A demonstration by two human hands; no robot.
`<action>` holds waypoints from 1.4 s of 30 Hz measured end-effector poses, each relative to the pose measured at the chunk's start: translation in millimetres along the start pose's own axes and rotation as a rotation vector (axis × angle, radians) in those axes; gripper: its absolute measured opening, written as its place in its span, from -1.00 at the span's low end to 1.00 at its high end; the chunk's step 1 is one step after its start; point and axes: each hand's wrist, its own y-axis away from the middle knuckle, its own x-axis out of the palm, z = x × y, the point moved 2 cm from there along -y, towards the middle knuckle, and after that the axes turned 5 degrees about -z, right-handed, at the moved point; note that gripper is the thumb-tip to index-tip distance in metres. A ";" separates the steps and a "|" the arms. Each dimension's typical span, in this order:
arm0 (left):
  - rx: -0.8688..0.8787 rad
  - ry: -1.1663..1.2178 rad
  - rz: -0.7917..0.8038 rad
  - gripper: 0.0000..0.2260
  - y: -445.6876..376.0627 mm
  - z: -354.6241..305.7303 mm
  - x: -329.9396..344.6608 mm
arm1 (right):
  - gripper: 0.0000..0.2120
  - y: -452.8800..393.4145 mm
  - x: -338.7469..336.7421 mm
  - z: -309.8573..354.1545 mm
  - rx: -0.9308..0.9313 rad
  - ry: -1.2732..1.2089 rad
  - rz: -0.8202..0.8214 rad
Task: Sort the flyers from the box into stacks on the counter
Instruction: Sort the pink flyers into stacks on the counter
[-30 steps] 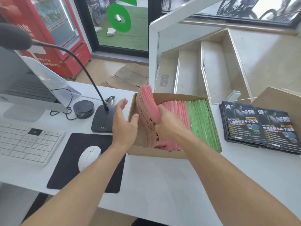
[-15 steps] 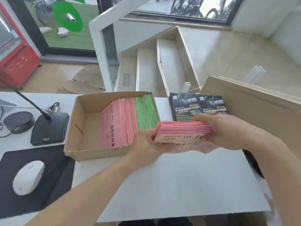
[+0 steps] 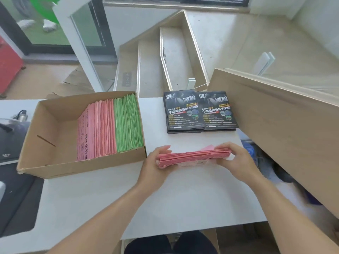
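Mouse pad [image 3: 16, 202] cut off at left edge; mic base [image 3: 9, 142] blurred.

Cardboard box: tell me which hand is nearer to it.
Left. The left hand grips the pink flyer bundle just right of the cardboard box; the right hand holds the bundle's far end.

Salmon-pink bundle of flyers [image 3: 194, 157], plain edges, at 6 o'clock of the black flyers [image 3: 200, 111] printed with white and yellow lettering. Inside the tan cardboard box [image 3: 53, 123]: pink flyers [image 3: 97, 132] with dark print, solid green flyers [image 3: 127, 123] at their 3 o'clock. White counter [image 3: 165, 202].
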 end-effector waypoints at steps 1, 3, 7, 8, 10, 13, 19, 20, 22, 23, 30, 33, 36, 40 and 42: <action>-0.002 0.012 -0.034 -0.48 2.3 -1.6 1.2 | -0.69 0.9 0.3 -6.7 0.015 -0.073 -0.028; 0.014 -0.002 -0.080 -0.49 7.3 -6.6 5.2 | -0.63 0.8 3.8 -17.6 0.047 -0.171 -0.048; 0.000 0.026 -0.090 -0.54 13.7 -7.6 18.2 | -0.53 -0.4 16.9 -22.3 0.045 -0.277 -0.005; -0.003 0.025 -0.091 -0.54 14.0 -8.8 19.8 | -0.51 -0.3 17.9 -22.0 0.038 -0.273 0.007; -0.006 0.018 -0.109 -0.56 11.2 -11.6 18.3 | -0.45 -4.2 15.1 -22.9 0.007 -0.215 -0.005; 0.009 -0.005 -0.138 -0.58 7.4 -12.9 11.0 | -0.36 -8.5 7.8 -13.6 -0.095 -0.058 -0.014; -0.014 0.029 -0.134 -0.65 5.7 -6.9 10.7 | -0.09 -15.1 7.2 -5.5 -0.079 -0.156 0.033; -0.029 0.028 -0.124 -0.66 5.3 -5.6 11.6 | -0.06 -15.4 6.4 -10.2 -0.037 -0.207 0.040; -0.046 0.021 -0.102 -0.67 5.0 -4.1 13.0 | -0.09 -14.7 6.0 -17.6 0.032 -0.315 0.067; -0.054 0.021 -0.091 -0.66 5.6 -3.4 13.1 | -0.15 -14.0 7.2 -20.3 0.049 -0.337 0.085; -0.062 0.070 -0.136 -0.47 6.5 -9.9 15.6 | -0.49 -13.4 17.2 -22.3 0.072 -0.432 0.120; -0.077 0.095 -0.155 -0.49 9.2 -15.1 20.1 | -0.48 -13.3 19.3 -21.1 0.088 -0.478 0.118; -0.078 0.097 -0.182 -0.53 7.8 -17.2 20.2 | -0.51 -10.5 20.2 -23.6 0.093 -0.511 0.100; -0.111 0.078 -0.189 -0.61 5.9 -18.7 23.8 | -0.57 -7.2 24.1 -25.5 0.104 -0.493 0.076; -0.103 0.051 -0.238 -0.66 2.7 -19.6 20.3 | -0.59 -9.1 23.3 -26.5 0.094 -0.484 0.056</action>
